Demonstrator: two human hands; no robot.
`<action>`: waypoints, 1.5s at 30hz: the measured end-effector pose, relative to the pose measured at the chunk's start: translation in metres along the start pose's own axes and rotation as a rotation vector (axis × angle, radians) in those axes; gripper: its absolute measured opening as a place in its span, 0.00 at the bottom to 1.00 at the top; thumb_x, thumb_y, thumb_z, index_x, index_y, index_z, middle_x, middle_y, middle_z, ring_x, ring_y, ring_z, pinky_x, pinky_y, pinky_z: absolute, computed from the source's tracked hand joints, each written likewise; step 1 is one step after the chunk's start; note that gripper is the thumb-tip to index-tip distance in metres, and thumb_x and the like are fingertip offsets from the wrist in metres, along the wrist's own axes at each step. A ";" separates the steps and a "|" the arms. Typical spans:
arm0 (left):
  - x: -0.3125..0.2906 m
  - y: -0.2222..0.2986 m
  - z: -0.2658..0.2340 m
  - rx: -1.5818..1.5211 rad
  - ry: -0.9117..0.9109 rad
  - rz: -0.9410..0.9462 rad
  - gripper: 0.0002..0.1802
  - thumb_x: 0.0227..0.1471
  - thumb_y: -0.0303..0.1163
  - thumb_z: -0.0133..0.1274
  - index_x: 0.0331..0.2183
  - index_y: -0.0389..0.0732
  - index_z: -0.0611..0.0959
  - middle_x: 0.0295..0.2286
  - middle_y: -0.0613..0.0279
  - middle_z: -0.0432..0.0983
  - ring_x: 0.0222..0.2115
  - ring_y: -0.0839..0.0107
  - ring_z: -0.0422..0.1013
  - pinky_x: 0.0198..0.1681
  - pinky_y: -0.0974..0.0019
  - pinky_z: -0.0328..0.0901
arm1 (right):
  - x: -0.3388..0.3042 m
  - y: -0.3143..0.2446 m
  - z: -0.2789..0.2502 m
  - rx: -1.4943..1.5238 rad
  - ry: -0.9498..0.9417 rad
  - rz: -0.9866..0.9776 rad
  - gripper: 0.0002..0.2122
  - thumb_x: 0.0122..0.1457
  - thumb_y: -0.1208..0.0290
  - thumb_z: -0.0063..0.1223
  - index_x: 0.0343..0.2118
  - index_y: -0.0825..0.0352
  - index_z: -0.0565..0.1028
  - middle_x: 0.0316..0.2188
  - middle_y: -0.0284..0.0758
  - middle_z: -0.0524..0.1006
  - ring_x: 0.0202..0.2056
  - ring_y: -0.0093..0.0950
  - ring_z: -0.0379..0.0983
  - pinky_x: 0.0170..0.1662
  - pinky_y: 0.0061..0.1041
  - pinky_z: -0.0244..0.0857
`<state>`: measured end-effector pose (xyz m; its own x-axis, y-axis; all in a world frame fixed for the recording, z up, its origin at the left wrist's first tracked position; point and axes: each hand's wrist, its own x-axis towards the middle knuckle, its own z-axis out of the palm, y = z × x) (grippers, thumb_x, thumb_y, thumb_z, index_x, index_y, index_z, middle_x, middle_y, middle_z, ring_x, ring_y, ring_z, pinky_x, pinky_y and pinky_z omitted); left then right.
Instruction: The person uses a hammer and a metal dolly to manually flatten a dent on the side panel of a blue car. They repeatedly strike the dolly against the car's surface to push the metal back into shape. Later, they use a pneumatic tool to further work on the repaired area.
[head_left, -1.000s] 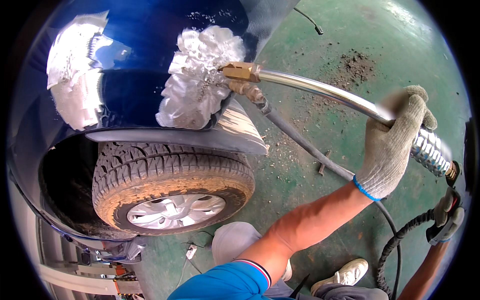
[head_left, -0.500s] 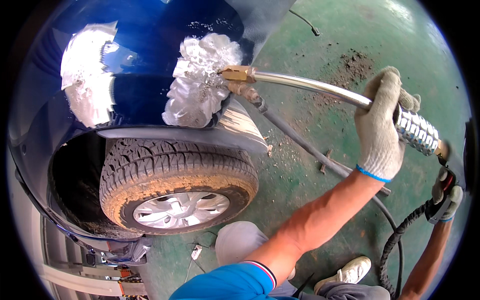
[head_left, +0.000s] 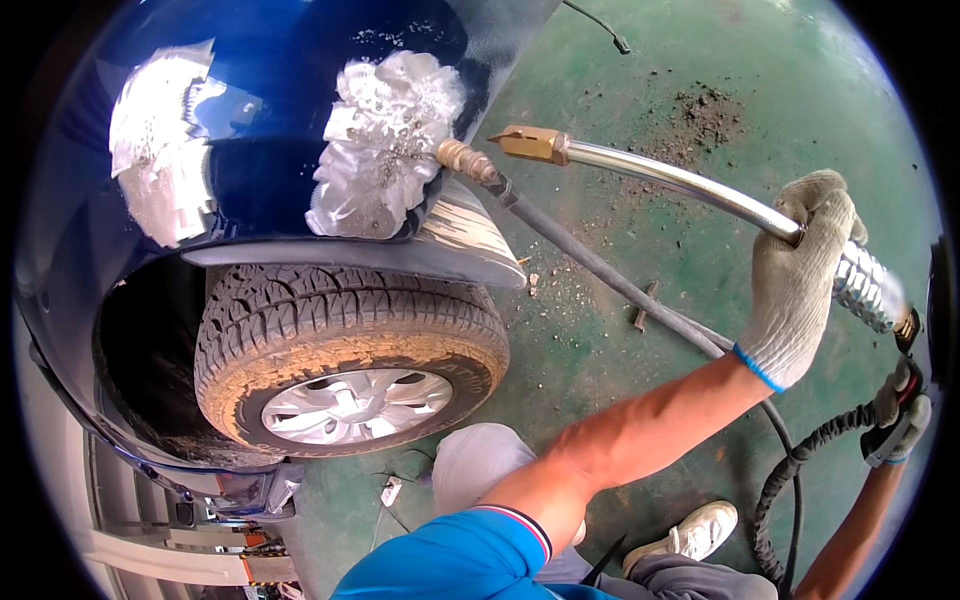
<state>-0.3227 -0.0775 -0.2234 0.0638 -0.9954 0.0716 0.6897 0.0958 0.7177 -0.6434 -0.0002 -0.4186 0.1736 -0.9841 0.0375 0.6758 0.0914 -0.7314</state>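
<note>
My left hand, in a white knit glove, is wrapped round the shaft of a dent puller, just ahead of its knurled metal sleeve. At the right edge my right hand, also gloved, grips the puller's black rear handle. The brass-coloured tip is off the blue car panel, to the right of a bare sanded patch. A copper-coloured connector on a grey cable sits at that patch's right edge. The right fingers are partly hidden at the dark rim.
Below the panel is a muddy tyre with a silver wheel. A second sanded patch lies farther left. Cables cross the green floor, including a wrapped black one. Dirt crumbs lie beyond the shaft. My shoe is near the lower edge.
The dent puller's tip has come away from the sanded patch and moved right. My left hand has shifted right and slightly down with the shaft. The right hand still grips the rear handle.
</note>
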 end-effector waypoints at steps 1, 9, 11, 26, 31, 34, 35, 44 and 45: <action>-0.001 0.001 -0.005 0.050 -0.010 0.044 0.09 0.69 0.36 0.61 0.37 0.44 0.79 0.30 0.71 0.72 0.33 0.79 0.72 0.39 0.70 0.70 | 0.000 0.007 0.001 0.010 -0.012 0.006 0.29 0.57 0.46 0.74 0.41 0.63 0.68 0.16 0.26 0.69 0.14 0.18 0.62 0.18 0.19 0.56; 0.002 0.066 -0.002 -0.180 0.274 -0.085 0.13 0.72 0.42 0.57 0.37 0.45 0.79 0.21 0.76 0.65 0.22 0.82 0.66 0.45 0.67 0.72 | -0.001 0.010 0.038 -0.174 -0.016 -0.094 0.33 0.52 0.40 0.77 0.40 0.66 0.71 0.20 0.30 0.72 0.16 0.20 0.68 0.18 0.19 0.58; 0.004 0.069 -0.007 -0.207 0.276 -0.111 0.16 0.73 0.46 0.55 0.45 0.42 0.80 0.17 0.75 0.61 0.17 0.79 0.62 0.43 0.62 0.74 | -0.003 0.010 0.048 -0.173 -0.025 -0.074 0.34 0.51 0.40 0.78 0.39 0.66 0.71 0.21 0.31 0.72 0.16 0.21 0.68 0.18 0.20 0.59; -0.001 0.086 -0.002 -0.209 0.213 -0.071 0.20 0.71 0.48 0.57 0.46 0.40 0.81 0.15 0.75 0.63 0.11 0.81 0.59 0.29 0.66 0.76 | -0.001 0.008 0.062 0.000 -0.054 -0.004 0.28 0.53 0.46 0.78 0.35 0.67 0.74 0.17 0.32 0.73 0.14 0.24 0.71 0.16 0.22 0.65; 0.003 0.090 -0.006 -0.203 0.188 -0.061 0.20 0.71 0.49 0.58 0.48 0.40 0.81 0.15 0.75 0.62 0.12 0.81 0.61 0.31 0.64 0.77 | 0.006 0.007 0.060 0.033 -0.092 0.021 0.28 0.52 0.48 0.79 0.34 0.68 0.75 0.18 0.33 0.73 0.14 0.25 0.71 0.17 0.22 0.65; 0.004 0.088 -0.008 -0.194 0.174 -0.047 0.21 0.71 0.49 0.58 0.48 0.39 0.80 0.15 0.75 0.62 0.13 0.81 0.61 0.32 0.64 0.77 | 0.009 0.008 0.061 0.032 -0.094 0.024 0.28 0.52 0.48 0.79 0.34 0.68 0.75 0.18 0.33 0.73 0.14 0.25 0.71 0.17 0.22 0.65; 0.004 0.088 -0.009 -0.200 0.165 -0.046 0.21 0.71 0.49 0.58 0.48 0.39 0.80 0.15 0.75 0.62 0.13 0.81 0.61 0.32 0.64 0.77 | 0.010 0.007 0.060 0.023 -0.103 0.025 0.28 0.52 0.48 0.80 0.34 0.68 0.75 0.18 0.33 0.73 0.14 0.25 0.71 0.17 0.22 0.65; 0.003 0.089 -0.011 -0.213 0.048 -0.020 0.22 0.74 0.50 0.53 0.46 0.38 0.80 0.14 0.76 0.61 0.12 0.82 0.60 0.29 0.67 0.76 | 0.011 0.003 0.088 -0.168 -0.021 -0.155 0.28 0.56 0.45 0.75 0.38 0.67 0.75 0.21 0.32 0.72 0.14 0.23 0.69 0.16 0.20 0.62; 0.003 0.089 -0.012 -0.223 0.041 -0.022 0.22 0.74 0.49 0.52 0.46 0.38 0.80 0.14 0.76 0.60 0.12 0.82 0.60 0.28 0.66 0.76 | 0.010 0.004 0.090 -0.192 0.023 -0.181 0.27 0.58 0.45 0.74 0.38 0.67 0.75 0.21 0.31 0.71 0.14 0.22 0.68 0.16 0.19 0.61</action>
<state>-0.2523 -0.0721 -0.1680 0.0727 -0.9970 0.0263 0.8332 0.0752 0.5479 -0.5747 0.0044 -0.3603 0.0448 -0.9852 0.1656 0.5455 -0.1147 -0.8302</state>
